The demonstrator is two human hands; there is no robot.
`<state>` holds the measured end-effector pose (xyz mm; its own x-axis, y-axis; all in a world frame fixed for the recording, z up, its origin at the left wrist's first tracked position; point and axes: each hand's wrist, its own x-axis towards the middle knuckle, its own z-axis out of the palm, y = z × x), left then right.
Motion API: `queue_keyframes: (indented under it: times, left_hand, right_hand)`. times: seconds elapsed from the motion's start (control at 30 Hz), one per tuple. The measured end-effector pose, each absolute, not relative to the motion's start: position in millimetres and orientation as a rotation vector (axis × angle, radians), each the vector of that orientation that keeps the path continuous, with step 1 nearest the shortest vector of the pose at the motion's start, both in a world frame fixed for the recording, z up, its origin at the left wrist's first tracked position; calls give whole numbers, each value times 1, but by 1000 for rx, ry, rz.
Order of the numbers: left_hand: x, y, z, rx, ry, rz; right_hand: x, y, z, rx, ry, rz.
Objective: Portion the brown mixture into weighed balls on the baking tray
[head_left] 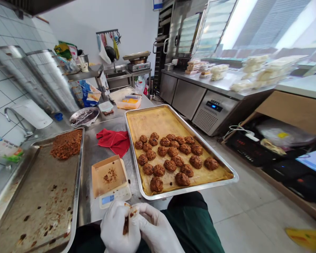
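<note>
Both hands wear white gloves and meet at the bottom middle of the head view. My left hand (116,228) is curled around a piece of brown dough (125,225), mostly hidden by the fingers. My right hand (160,230) presses against it from the other side, fingertips on the dough and the left glove. Just above my left hand, a kitchen scale (115,197) reads 0.0 and carries a paper tray (101,179) with brown crumbs. Beyond my right hand, several rough dough balls (173,151) sit on a lined baking tray (152,121).
A second metal tray (50,196) at left holds a dough slab (67,143) and scraps. A red cloth (114,140) lies between the trays. Farther back are a bowl (84,116) under plastic film and a plastic container (129,102). A steel counter (184,95) stands at right.
</note>
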<state>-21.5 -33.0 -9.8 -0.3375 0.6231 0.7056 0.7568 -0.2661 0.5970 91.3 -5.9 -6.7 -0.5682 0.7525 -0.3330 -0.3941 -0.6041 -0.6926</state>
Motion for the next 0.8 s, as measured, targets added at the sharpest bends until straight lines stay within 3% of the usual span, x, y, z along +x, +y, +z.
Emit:
queue_keyframes:
  times: [0.23,0.53,0.8]
  left_hand:
    - [-26,-32,-10,-1895,-1763,-1681]
    - [-19,-33,-2,-1830,-2250,-1536]
    - [-25,-34,3,-1884,-1977,-1496]
  right_hand:
    - [93,-3,5,-676,-679,2305]
    - [99,2,7,-808,-852,2028]
    - [99,6,10,-739,-864,2174]
